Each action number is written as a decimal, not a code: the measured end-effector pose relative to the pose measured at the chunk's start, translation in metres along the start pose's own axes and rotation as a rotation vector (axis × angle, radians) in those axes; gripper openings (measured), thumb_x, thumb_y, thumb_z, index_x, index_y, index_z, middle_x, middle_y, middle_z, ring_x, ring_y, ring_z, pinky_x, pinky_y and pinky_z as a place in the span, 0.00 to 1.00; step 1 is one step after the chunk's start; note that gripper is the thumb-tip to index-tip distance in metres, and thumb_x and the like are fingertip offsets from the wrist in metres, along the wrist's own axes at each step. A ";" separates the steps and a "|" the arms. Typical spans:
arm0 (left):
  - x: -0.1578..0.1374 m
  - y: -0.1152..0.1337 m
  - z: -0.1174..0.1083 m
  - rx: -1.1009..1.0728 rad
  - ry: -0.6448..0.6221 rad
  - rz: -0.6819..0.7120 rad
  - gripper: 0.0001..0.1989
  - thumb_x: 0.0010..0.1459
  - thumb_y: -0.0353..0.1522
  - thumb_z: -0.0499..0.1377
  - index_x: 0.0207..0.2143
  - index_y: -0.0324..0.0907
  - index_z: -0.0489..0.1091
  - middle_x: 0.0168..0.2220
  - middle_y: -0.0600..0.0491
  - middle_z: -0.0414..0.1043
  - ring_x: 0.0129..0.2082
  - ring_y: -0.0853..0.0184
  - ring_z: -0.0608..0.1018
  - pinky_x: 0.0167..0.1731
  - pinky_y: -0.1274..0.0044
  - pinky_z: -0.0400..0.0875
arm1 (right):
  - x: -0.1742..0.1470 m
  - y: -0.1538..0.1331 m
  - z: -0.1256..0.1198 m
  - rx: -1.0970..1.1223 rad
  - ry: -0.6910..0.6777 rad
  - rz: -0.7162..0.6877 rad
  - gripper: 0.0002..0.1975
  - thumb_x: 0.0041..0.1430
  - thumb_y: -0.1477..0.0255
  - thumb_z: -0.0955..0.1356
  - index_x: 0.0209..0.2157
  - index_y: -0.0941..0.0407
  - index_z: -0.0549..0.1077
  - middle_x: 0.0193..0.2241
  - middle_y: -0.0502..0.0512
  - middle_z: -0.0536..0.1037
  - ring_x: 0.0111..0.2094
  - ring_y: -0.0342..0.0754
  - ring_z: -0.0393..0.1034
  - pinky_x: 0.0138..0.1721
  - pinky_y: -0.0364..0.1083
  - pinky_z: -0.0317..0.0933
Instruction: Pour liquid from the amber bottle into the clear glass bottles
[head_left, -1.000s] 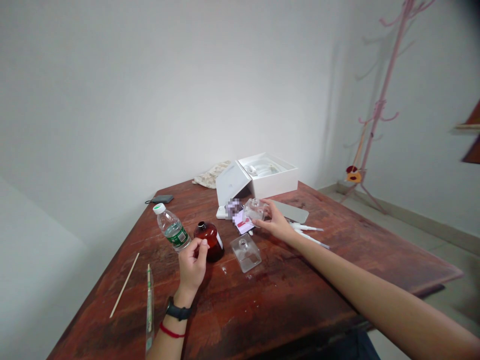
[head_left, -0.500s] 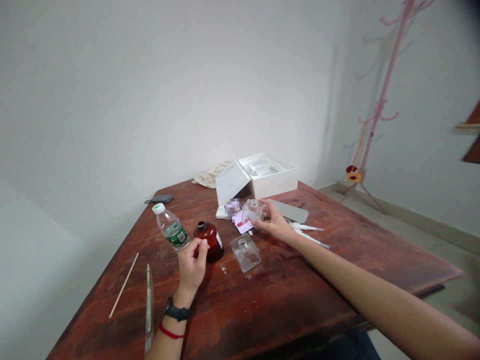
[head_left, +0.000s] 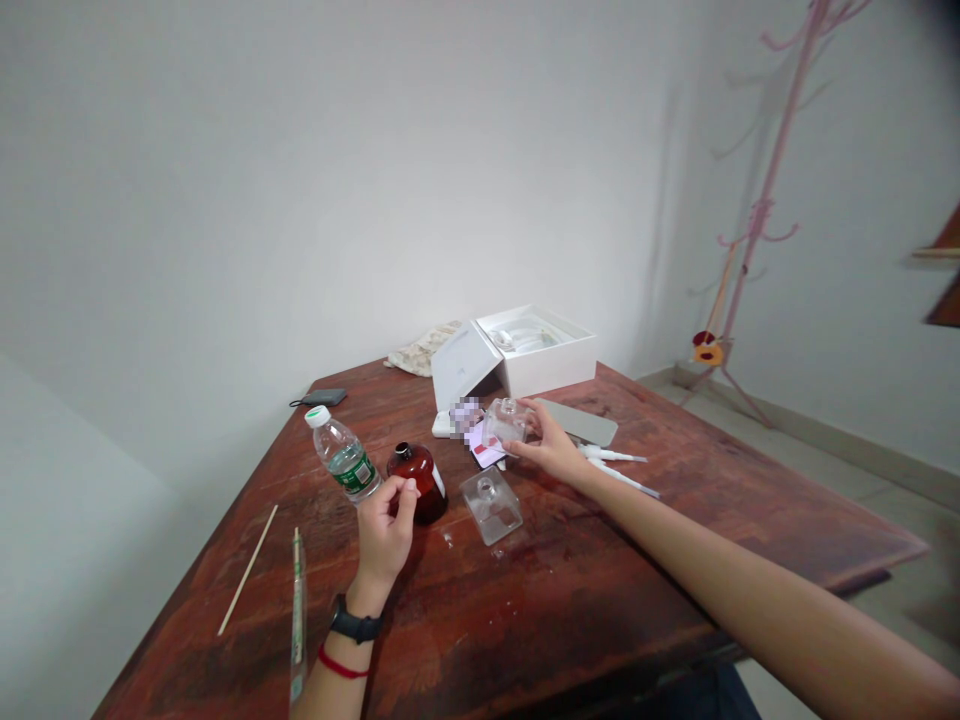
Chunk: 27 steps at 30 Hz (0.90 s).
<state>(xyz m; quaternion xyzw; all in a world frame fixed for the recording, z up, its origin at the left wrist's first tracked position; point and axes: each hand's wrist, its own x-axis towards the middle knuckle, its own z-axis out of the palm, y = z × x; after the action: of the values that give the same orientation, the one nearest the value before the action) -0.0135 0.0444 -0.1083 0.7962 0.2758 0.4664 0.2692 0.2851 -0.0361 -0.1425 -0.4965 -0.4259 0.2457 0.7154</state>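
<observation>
My right hand point(head_left: 551, 447) grips a small clear glass bottle point(head_left: 498, 424) from its right side. The bottle's neck points up and no cap shows on it. A second clear, square-shouldered bottle point(head_left: 490, 515) stands nearer to me, its neck open. My left hand point(head_left: 387, 522) is closed in a pinch in front of a brown bottle point(head_left: 421, 497) with an open neck. Whatever the pinched fingers hold, if anything, is hidden. Just behind that hand is a plastic water bottle point(head_left: 346, 462) with a white cap and a green label.
A wooden stick point(head_left: 247, 570) and wrapped chopsticks point(head_left: 298, 610) lie at left. Toward the back are a dark grey pouch point(head_left: 324, 398), an open white box point(head_left: 551, 372) and a cloth point(head_left: 420, 352). White droppers point(head_left: 619, 457) and a grey flat slab point(head_left: 581, 422) lie right. Wet spots mark the table point(head_left: 450, 640).
</observation>
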 end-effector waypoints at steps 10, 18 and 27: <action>-0.006 0.012 0.004 -0.034 -0.339 0.060 0.19 0.70 0.42 0.54 0.29 0.42 0.73 0.20 0.57 0.66 0.20 0.69 0.70 0.25 0.78 0.62 | -0.011 -0.025 0.009 0.156 -0.289 0.070 0.38 0.46 0.62 0.84 0.56 0.49 0.71 0.50 0.59 0.85 0.50 0.58 0.82 0.51 0.57 0.75; -0.010 0.019 0.015 -0.049 -0.481 0.040 0.10 0.64 0.35 0.61 0.30 0.41 0.77 0.19 0.60 0.67 0.19 0.72 0.67 0.23 0.80 0.58 | -0.024 -0.050 0.003 0.147 -0.556 0.130 0.36 0.53 0.55 0.82 0.59 0.48 0.70 0.54 0.61 0.83 0.55 0.61 0.79 0.53 0.57 0.72; -0.017 0.020 0.018 -0.101 -0.507 0.046 0.10 0.53 0.36 0.74 0.30 0.42 0.78 0.18 0.63 0.66 0.17 0.72 0.69 0.23 0.83 0.59 | -0.040 -0.056 0.013 0.143 -0.457 0.125 0.36 0.47 0.62 0.84 0.58 0.45 0.77 0.61 0.58 0.80 0.62 0.64 0.74 0.55 0.59 0.74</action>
<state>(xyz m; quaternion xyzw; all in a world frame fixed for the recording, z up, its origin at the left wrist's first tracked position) -0.0003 0.0152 -0.1120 0.8793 0.1574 0.2713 0.3585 0.2499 -0.0818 -0.1040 -0.4015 -0.5265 0.4250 0.6172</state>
